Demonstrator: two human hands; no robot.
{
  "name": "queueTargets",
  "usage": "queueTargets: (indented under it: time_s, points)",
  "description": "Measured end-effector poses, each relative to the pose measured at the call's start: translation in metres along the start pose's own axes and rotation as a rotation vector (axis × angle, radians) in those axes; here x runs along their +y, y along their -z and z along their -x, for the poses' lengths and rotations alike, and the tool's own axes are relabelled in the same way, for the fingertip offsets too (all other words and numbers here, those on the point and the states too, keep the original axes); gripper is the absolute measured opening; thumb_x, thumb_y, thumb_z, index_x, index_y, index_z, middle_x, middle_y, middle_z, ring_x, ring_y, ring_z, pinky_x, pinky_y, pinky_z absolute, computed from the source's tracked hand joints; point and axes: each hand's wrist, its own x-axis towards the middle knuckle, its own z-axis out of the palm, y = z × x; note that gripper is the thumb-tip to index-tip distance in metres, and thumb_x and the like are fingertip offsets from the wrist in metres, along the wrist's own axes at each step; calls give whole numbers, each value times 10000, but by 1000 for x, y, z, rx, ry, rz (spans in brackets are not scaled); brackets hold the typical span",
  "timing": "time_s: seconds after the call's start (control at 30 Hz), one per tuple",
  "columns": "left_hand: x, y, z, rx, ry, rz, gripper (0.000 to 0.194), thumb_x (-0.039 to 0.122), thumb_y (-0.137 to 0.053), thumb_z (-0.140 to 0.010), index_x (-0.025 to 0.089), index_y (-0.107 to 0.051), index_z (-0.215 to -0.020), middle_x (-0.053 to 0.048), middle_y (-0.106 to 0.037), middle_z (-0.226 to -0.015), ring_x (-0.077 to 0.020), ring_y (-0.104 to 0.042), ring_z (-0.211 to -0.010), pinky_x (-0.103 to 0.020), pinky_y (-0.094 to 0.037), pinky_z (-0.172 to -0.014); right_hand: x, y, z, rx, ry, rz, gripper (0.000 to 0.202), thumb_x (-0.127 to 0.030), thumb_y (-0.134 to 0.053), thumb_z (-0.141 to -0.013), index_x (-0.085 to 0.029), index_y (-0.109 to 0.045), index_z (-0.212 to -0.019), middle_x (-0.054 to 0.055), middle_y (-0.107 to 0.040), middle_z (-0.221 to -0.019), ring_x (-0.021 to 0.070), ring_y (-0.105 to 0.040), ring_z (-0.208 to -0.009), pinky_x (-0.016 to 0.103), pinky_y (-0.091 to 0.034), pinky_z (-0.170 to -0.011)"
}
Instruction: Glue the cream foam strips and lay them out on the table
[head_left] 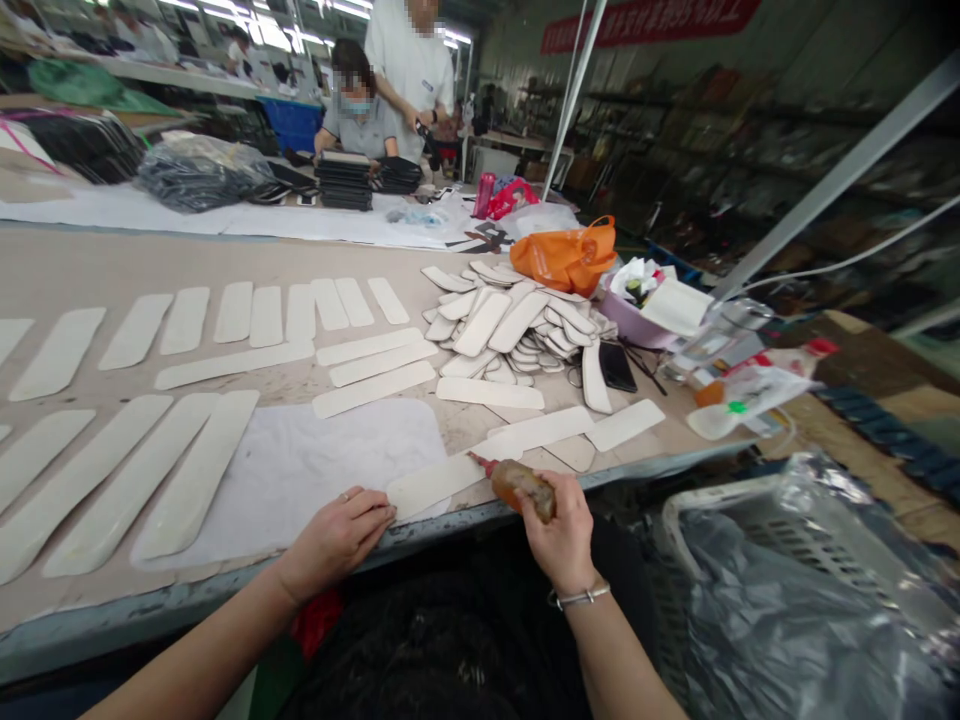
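My right hand (556,525) is wrapped round a brown glue bottle (517,484) with a red nozzle. The nozzle tip points left and meets, or hovers just over, a long cream-white strip (439,483) at the table's front edge. The strip's left end is at the fingers of my left hand (343,532), which are closed together there. Under the left part of the strip lies a white sheet (322,470). Further cream strips (544,428) lie just beyond the bottle. Whether glue is coming out is too small to tell.
Rows of cream strips (184,475) cover the table's left. A heap of padded pieces (510,320) lies at centre right, near an orange bag (566,258) and a purple basin (637,318). A plastic-lined basket (780,580) stands at my right. Two people work across the table.
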Motion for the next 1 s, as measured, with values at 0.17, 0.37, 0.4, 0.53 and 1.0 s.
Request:
queueTargets:
  time_s: [0.17,0.37,0.4,0.53,1.0]
  points:
    - [-4,-3,2,7,-35,-29,208,159,-485,-871,175,-638,-1010,-81,-609,-1010,-151,-571,-881,-292,-497,-813,25,10,-5,112,-74,126,241,-331,-581,-816,-186,-531,-1002,71,-582,-887,223,-552,-838,386,-490,-759]
    - [-4,-3,1,24,-71,-39,214,148,-488,-866,171,-641,-1014,-78,-637,-995,-147,-581,-861,-286,-512,-794,28,14,-8,142,-82,128,240,-320,-590,-813,-184,-531,-1002,80,-572,-899,232,-541,-841,399,-478,-761]
    - [-4,-3,0,27,-69,-34,217,151,-489,-865,174,-640,-1019,-77,-639,-992,-145,-584,-855,-283,-514,-787,26,14,-7,139,-74,98,240,-317,-593,-812,-188,-528,-1003,77,-573,-901,228,-543,-840,396,-477,-761]
    - [-1,-1,-1,7,-46,-7,201,135,-504,-857,164,-635,-1007,-72,-639,-977,-141,-578,-853,-278,-507,-789,8,10,-1,61,-54,-107,254,-304,-619,-796,-205,-514,-1005,60,-577,-920,210,-559,-844,370,-480,-755]
    - [4,3,-4,-23,-13,-7,187,158,-478,-870,161,-638,-967,-71,-642,-938,-143,-582,-821,-290,-512,-772,-32,-4,12,-249,83,-248,250,-282,-611,-805,-212,-510,-1023,58,-599,-886,199,-572,-811,356,-504,-713]
